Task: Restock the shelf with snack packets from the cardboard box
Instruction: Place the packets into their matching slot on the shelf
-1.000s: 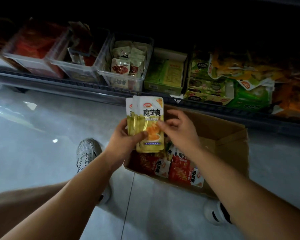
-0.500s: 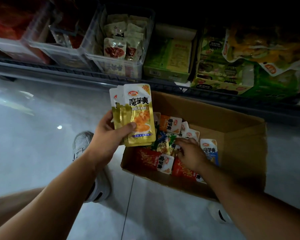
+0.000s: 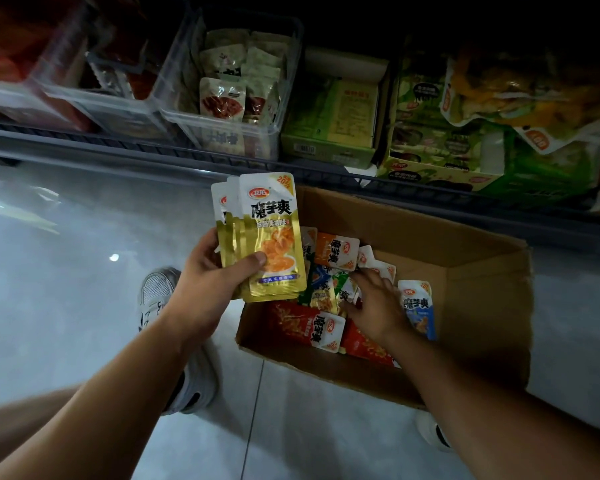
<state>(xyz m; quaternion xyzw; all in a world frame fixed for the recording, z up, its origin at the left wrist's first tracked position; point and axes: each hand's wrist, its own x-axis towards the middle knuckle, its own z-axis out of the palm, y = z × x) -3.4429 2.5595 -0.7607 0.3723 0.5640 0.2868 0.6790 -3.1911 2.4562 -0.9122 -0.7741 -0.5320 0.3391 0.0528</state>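
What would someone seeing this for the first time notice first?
The fanned gold snack packets, bright at centre, gripped by the left hand. Then the open cardboard box on the floor just right of them, where the right hand touches colourful mixed packets below the dim shelf.

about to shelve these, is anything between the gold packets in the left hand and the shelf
Nothing visible does. The gold packets, gripped in the left hand, sit in open air in front of the shelf; only its raised front rail runs along the edge, and the clear bin behind it holds packets.
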